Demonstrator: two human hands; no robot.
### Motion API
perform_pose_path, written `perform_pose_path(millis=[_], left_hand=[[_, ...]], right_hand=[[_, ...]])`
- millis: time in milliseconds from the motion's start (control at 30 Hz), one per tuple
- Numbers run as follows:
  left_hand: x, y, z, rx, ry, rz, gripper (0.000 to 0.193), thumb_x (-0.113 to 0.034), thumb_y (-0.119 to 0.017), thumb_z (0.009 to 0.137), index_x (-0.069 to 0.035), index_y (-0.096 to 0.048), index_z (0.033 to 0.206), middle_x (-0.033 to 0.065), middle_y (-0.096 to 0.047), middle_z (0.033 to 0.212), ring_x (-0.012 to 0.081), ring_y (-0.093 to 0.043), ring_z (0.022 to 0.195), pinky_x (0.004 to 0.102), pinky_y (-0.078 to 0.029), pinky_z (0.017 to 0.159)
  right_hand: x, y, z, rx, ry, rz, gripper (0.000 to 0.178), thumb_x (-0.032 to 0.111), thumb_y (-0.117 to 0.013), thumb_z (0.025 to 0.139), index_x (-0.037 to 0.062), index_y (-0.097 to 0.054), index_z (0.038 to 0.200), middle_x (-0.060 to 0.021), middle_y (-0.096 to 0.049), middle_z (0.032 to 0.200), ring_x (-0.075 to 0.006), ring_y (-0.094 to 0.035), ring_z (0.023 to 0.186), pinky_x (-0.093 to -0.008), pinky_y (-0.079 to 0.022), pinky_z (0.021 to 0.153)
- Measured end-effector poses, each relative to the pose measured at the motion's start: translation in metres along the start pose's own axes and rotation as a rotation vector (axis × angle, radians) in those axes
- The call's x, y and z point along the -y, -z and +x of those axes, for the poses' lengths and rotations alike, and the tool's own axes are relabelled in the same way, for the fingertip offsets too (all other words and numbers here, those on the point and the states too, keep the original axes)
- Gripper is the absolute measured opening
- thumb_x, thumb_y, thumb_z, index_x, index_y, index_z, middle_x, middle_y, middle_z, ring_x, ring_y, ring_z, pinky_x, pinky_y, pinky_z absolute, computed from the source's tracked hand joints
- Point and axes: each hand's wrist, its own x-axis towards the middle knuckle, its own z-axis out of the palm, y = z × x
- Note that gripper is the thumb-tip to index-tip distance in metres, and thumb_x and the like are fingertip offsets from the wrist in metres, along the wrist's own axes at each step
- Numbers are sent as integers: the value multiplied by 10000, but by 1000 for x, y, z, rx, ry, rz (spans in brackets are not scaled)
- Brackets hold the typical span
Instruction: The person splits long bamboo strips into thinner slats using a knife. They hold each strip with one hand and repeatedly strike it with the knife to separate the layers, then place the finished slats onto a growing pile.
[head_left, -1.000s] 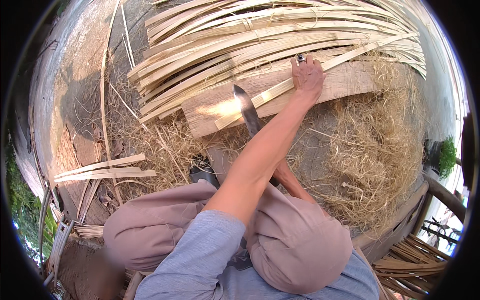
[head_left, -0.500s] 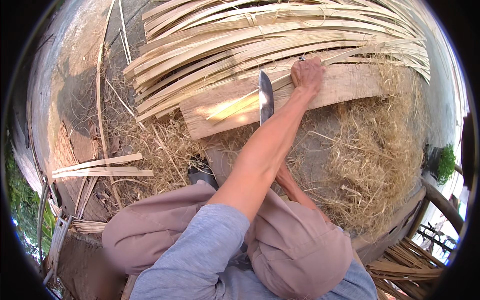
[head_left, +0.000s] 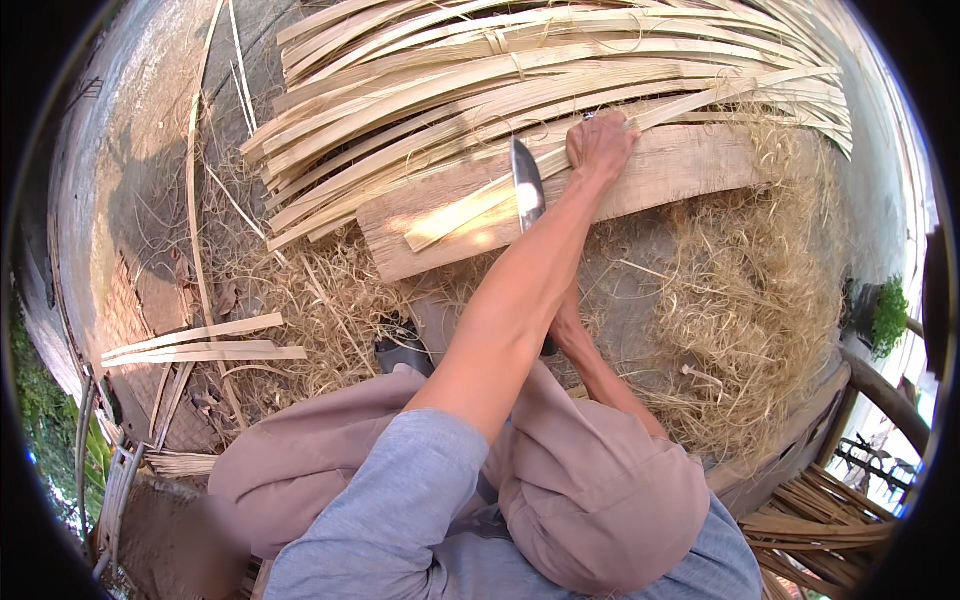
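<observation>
My left hand (head_left: 602, 148) is closed around a long pale strip of split wood or bamboo (head_left: 462, 216), which runs slantwise over a wooden board (head_left: 690, 172). A knife (head_left: 526, 178) with a broad dark blade crosses the strip, its tip pointing away from me. My left forearm passes over my right arm (head_left: 605, 378) and hides the fingers of my right hand. From beneath that forearm the blade sticks out in line with my right wrist, and a dark bit, perhaps the handle's end, shows beside it.
Many long strips (head_left: 480, 95) lie in a layer beyond the board. Curly shavings (head_left: 745, 330) heap up at the right, with more at the left. A few short strips (head_left: 200, 345) rest at the left. Bundled strips (head_left: 820, 520) are at the lower right, near a plant (head_left: 888, 318).
My left hand has shifted slightly left and nearer to me with the strip. Its near end now shows a broader face. The knife has moved slightly left.
</observation>
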Motion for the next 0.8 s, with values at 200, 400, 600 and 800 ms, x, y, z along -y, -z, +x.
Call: perform_pose_path(millis=[200,400,600,800], left_hand=[[8,2,-1,-16,-50,9,378,-438,-730,946,-92,-670,805,30,-590,574,173,-483,486,355,-390,459],[10,0,-4,1,-4,5,408,-498,-711,947,-128,-641,791,-26,-518,548,151,-443,485,345,-372,463],[31,-8,0,-249,-189,49,311,-434,-707,960,-128,-724,1012,43,-658,741,176,-565,616,432,-455,718],[16,15,-19,-180,-214,151,415,-387,-663,990,-135,-690,1319,130,-723,966,274,-707,971,579,-342,1090]], right_hand=[[1,-59,-48,144,201,-35,252,158,-703,935,-50,-689,1077,-161,-764,934,-261,-745,876,-387,-579,755],[-4,-22,-19,78,16,27,246,166,-674,966,-51,-680,1082,-144,-752,885,-225,-731,799,-364,-573,698],[1,-55,-54,199,232,-26,245,173,-646,997,-52,-670,1088,-127,-740,836,-190,-717,722,-340,-566,641],[5,-6,-31,117,-170,61,254,191,-598,1039,-54,-653,1083,-97,-698,752,-134,-663,598,-311,-536,559]])
